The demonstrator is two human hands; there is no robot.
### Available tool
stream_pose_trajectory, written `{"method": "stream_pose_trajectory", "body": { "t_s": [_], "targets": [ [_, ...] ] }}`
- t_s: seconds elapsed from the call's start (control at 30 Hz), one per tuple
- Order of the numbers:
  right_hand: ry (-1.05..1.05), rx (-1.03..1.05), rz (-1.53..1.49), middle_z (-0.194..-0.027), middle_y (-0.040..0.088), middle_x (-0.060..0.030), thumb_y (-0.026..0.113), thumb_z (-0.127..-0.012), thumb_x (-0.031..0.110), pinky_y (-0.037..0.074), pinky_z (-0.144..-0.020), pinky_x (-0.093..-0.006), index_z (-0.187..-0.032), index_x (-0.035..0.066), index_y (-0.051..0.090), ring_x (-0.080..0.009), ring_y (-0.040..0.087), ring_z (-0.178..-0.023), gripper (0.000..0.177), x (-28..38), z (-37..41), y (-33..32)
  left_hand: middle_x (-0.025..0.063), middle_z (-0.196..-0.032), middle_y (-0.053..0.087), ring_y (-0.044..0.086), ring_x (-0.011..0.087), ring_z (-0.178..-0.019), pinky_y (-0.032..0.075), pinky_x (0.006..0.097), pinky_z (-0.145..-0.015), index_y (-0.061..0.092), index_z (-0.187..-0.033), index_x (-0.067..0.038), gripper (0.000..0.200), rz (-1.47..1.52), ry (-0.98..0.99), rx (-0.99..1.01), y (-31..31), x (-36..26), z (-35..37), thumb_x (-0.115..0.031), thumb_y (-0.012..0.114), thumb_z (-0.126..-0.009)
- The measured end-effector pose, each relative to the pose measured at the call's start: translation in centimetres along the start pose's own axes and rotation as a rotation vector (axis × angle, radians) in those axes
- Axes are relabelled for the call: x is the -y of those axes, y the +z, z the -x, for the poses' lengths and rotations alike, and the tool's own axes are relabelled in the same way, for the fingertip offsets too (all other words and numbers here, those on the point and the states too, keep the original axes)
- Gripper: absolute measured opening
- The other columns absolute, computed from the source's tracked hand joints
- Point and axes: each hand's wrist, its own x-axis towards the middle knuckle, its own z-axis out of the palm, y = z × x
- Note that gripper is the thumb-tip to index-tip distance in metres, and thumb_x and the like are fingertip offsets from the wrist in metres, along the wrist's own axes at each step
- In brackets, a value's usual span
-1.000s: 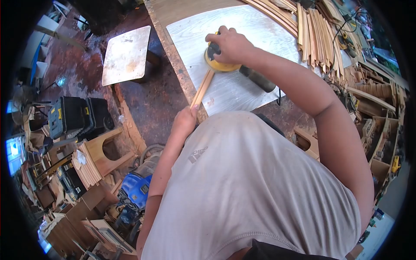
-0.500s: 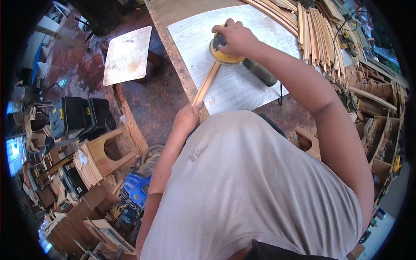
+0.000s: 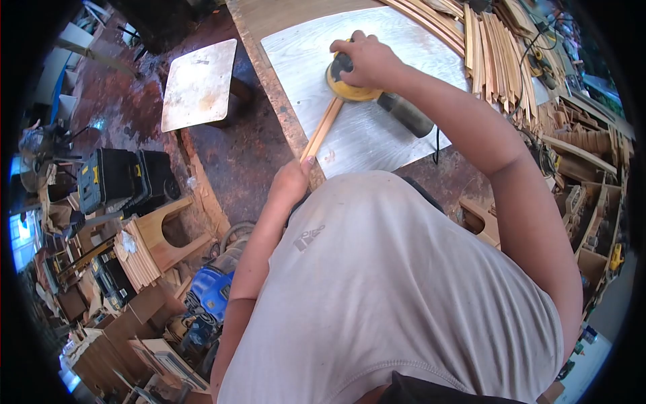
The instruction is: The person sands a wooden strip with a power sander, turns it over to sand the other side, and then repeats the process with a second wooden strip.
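My right hand (image 3: 367,59) grips the top of a yellow and black orbital sander (image 3: 346,84), whose dark dust bag (image 3: 406,114) trails to the right. The sander's pad rests on the far end of a thin wooden strip (image 3: 321,130). This strip lies on a pale grey plywood sheet (image 3: 377,141) on the workbench. My left hand (image 3: 291,182) holds the strip's near end at the bench edge.
A stack of wooden strips (image 3: 494,54) lies at the back right of the bench. On the floor to the left stand a small square-topped stool (image 3: 197,84), a black and yellow tool case (image 3: 111,178), a wooden stool (image 3: 158,239) and a blue machine (image 3: 212,289).
My right hand and the sander slid farther along the strip, away from me and slightly right, then held there. My left hand stayed on the strip's near end.
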Motion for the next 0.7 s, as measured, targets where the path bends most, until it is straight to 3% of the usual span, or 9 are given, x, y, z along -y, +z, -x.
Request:
{"method": "stream_pose_trajectory", "body": {
  "t_s": [0.23, 0.43, 0.47, 0.53, 0.7],
  "targets": [
    [-0.072, 0.093, -0.088, -0.113, 0.057, -0.0174, 0.073, -0.078, 0.029, 0.055, -0.087, -0.0461, -0.126, 0.025, 0.060, -0.0378, 0.061, -0.104, 0.050, 2.8, 1.9, -0.4, 0.0350, -0.091, 0.064, 0.061, 0.0519, -0.095, 0.045, 0.0579, -0.085, 0.065, -0.092, 0.007, 0.059, -0.007, 0.015, 0.003, 0.5, 0.6, -0.3, -0.045, 0.040, -0.104],
    [0.164, 0.006, 0.022, -0.122, 0.057, -0.0199, 0.074, -0.077, 0.038, 0.056, -0.090, -0.0467, -0.130, 0.028, 0.058, -0.0414, 0.063, -0.107, 0.056, -5.0, -3.2, 1.7, 0.0345, -0.091, 0.064, 0.061, 0.0518, -0.093, 0.046, 0.0576, -0.083, 0.064, -0.091, 0.007, 0.057, 0.049, -0.011, 0.000, 0.5, 1.5, 1.0, -0.043, 0.040, -0.104],
    [0.167, -0.056, 0.030, -0.115, 0.060, -0.0221, 0.074, -0.074, 0.034, 0.056, -0.088, -0.0488, -0.126, 0.026, 0.060, -0.0438, 0.065, -0.100, 0.054, -6.2, -3.5, 1.3, 0.0343, -0.090, 0.064, 0.061, 0.0517, -0.093, 0.046, 0.0573, -0.083, 0.063, -0.091, 0.007, 0.057, 0.098, -0.060, 0.028, 0.2, 1.3, 1.2, -0.043, 0.040, -0.104],
    [0.177, -0.039, 0.088, -0.114, 0.060, -0.0216, 0.075, -0.074, 0.036, 0.056, -0.088, -0.0486, -0.127, 0.027, 0.060, -0.0430, 0.065, -0.100, 0.056, -8.9, -4.3, 1.4, 0.0340, -0.090, 0.064, 0.061, 0.0515, -0.094, 0.046, 0.0569, -0.083, 0.063, -0.091, 0.007, 0.057, 0.098, -0.051, 0.014, 0.2, 1.4, 1.3, -0.043, 0.040, -0.104],
    [0.242, -0.044, 0.066, -0.114, 0.060, -0.0209, 0.075, -0.074, 0.037, 0.055, -0.088, -0.0467, -0.129, 0.027, 0.059, -0.0402, 0.065, -0.101, 0.059, -9.4, -3.1, 0.6, 0.0333, -0.090, 0.065, 0.062, 0.0511, -0.094, 0.047, 0.0564, -0.084, 0.064, -0.091, 0.007, 0.057, 0.025, -0.028, -0.008, 1.2, 2.4, 0.7, -0.043, 0.040, -0.104]
  ]
}}
